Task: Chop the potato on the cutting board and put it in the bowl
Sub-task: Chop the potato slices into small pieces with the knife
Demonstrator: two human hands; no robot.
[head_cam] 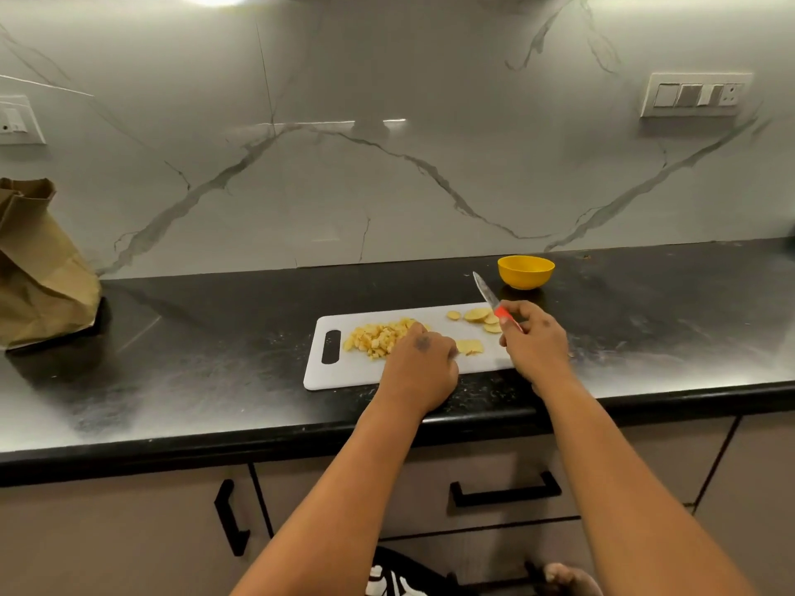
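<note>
The potato is seen on the board (pixel 365 372) in three groups: a heap of small cubes (pixel 376 339) at the left part, near the handle slot (pixel 331 347); a few cut pieces (pixel 469 347) in the middle; and several round slices (pixel 477 315) at the right far part. The left hand (pixel 419 363) is laid on the board between the cubes and the middle pieces, with its back turned up; its fingers are bent down and touch the right edge of the heap, but it cannot be told whether something is held under them, because the fingertips are hidden. The knife (pixel 494 304) is gripped by the right hand (pixel 535 337), whose fingers are curled round the red handle; the blade is raised above the board and is pointed away and to the left, its tip being seen near the bowl (pixel 525 273). The yellow bowl is placed on the dark counter (pixel 215 337) just behind the right far corner of the board, apart from it, and no potato can be seen inside from this angle. A brown paper bag (pixel 38 268) is stood at the left end of the counter, well apart from the board. Behind the counter a marble wall (pixel 387 165) is seen, with a switch panel (pixel 694 94) at the right and another one (pixel 19 120) at the left. Under the counter, cabinet doors with black handles (pixel 505 492) are visible.
</note>
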